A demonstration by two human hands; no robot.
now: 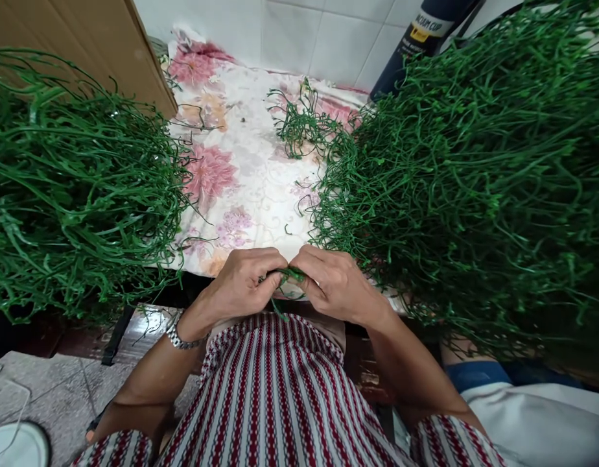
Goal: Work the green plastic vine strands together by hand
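At the near edge of the cloth, my left hand point(251, 280) and my right hand point(331, 280) meet with fingertips almost touching. Both pinch a small bit of thin green stems point(294, 273) between thumb and forefinger. One strand hangs down below my left thumb. I cannot tell whether the stems are real or plastic. To my right lies a large heap of thin, tangled green stems point(455, 175). Another pile of green stems point(76, 194), with broader strands, spreads on my left.
A flowered cloth point(260, 175) covers the table, with a small loose clump of stems point(299, 123) toward the back. A cardboard box point(90, 45) stands back left. A dark cylinder labelled "VACUUM CUP" point(416, 45) leans by the tiled wall point(319, 39). Someone's light clothing point(537, 415) shows lower right.
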